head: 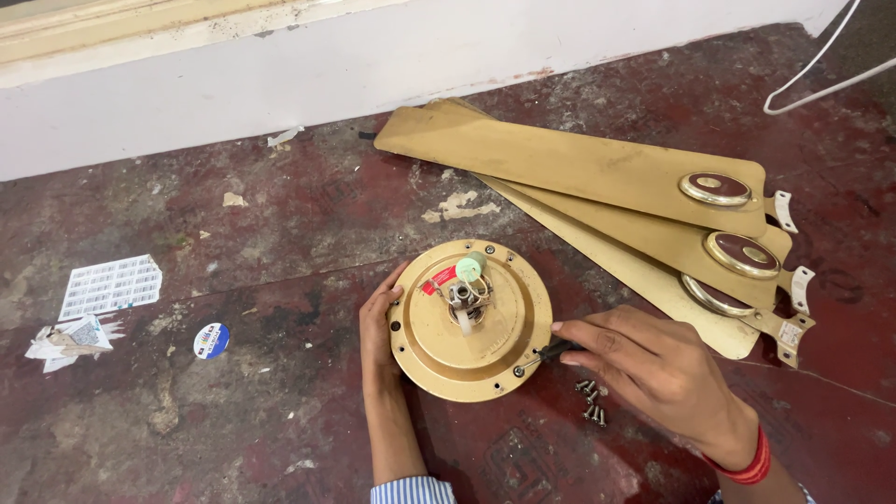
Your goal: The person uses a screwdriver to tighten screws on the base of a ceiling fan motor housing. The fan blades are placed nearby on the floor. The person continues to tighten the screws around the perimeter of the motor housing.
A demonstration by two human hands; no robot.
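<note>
A round gold fan motor housing [439,341] lies on the dark red floor, with wires and a green cap [469,268] at its hub. My left hand [379,322] rests flat against the housing's left rim. My right hand [653,359] grips a black-handled screwdriver [553,353], its tip on a screw at the housing's lower right rim. Several loose screws [590,399] lie on the floor just under my right hand.
Three gold fan blades [579,168] with metal brackets lie stacked behind and to the right. Torn paper pieces [110,285], a crumpled scrap [67,341] and a round blue sticker [211,340] sit at left. A white wall [280,84] runs along the back; a white cable [821,75] hangs top right.
</note>
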